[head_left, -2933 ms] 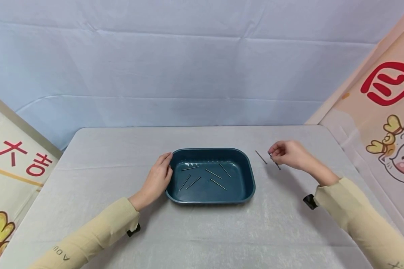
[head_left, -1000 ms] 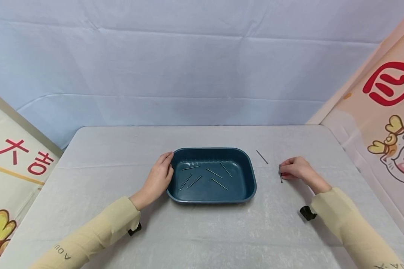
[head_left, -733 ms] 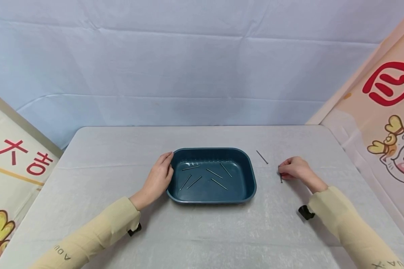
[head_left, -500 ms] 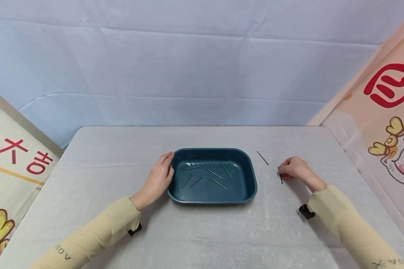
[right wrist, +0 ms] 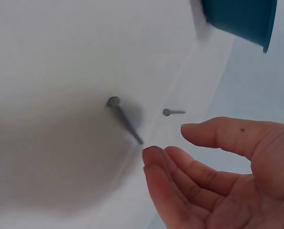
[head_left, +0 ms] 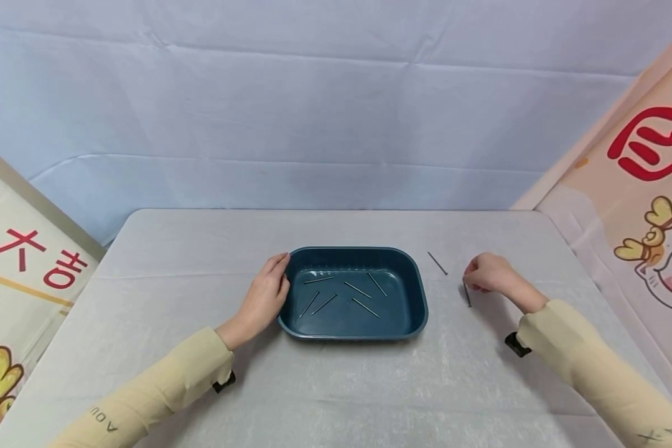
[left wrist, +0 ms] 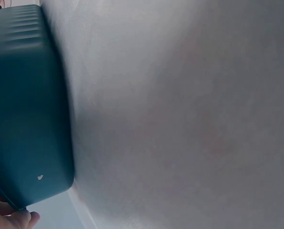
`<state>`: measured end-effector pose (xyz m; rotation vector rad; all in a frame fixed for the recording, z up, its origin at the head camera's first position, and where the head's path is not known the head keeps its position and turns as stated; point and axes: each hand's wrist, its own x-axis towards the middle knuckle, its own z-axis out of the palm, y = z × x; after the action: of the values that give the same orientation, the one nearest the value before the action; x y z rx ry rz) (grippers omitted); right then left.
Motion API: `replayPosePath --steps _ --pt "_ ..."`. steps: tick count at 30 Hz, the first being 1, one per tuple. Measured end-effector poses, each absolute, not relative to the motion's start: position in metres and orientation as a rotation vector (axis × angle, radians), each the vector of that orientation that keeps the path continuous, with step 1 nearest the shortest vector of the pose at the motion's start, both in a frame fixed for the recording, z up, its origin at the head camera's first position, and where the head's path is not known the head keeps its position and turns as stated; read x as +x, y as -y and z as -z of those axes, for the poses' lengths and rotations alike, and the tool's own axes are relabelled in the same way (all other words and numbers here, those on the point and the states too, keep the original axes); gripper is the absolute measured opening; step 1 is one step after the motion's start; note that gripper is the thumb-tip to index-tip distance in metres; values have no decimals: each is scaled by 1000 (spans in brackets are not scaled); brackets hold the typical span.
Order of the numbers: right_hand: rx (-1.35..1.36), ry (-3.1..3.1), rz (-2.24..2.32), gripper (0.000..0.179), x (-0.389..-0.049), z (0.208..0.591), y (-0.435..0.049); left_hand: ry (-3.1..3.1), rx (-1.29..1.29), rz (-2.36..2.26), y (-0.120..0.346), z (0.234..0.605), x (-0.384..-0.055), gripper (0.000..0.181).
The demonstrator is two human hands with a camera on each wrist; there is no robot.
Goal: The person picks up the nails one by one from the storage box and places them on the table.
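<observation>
Pale cloth (head_left: pixel 336 112) hangs behind our grey table (head_left: pixel 336 392), with bright picture sheets on both sides. Our blue tray (head_left: pixel 354 337) sits midway between the table's left and right edges, up toward the far edge. Six thin nails lie inside it, well apart from its rim.

Now we see what is new. Our right hand (head_left: pixel 491 272) has let go of the near nail (head_left: pixel 468 297) and lifted a little. That nail lies on the table to the right of the tray, its flat head toward the near edge. So two nails lie outside the tray, since the far nail (head_left: pixel 438 263) is there too, between the tray's right rim and our hand.

Our right hand holds nothing. Its thumb stands apart from its softly bent fingers, with a small gap between, and the fingertips are just beside the thin end of the near nail. The arm comes in from the near right corner. Our left hand (head_left: pixel 262 295) grips the tray's left rim, toward its far corner, and that arm slants in from the near left.
</observation>
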<state>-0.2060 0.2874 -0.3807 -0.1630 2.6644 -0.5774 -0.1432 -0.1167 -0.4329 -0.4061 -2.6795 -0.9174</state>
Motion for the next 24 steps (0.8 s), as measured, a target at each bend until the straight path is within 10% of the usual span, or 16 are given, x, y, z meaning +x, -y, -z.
replayPosePath --steps 24 --pt "-344 -2752 335 27 -193 340 -241 2675 -416 904 117 432 -142 40"
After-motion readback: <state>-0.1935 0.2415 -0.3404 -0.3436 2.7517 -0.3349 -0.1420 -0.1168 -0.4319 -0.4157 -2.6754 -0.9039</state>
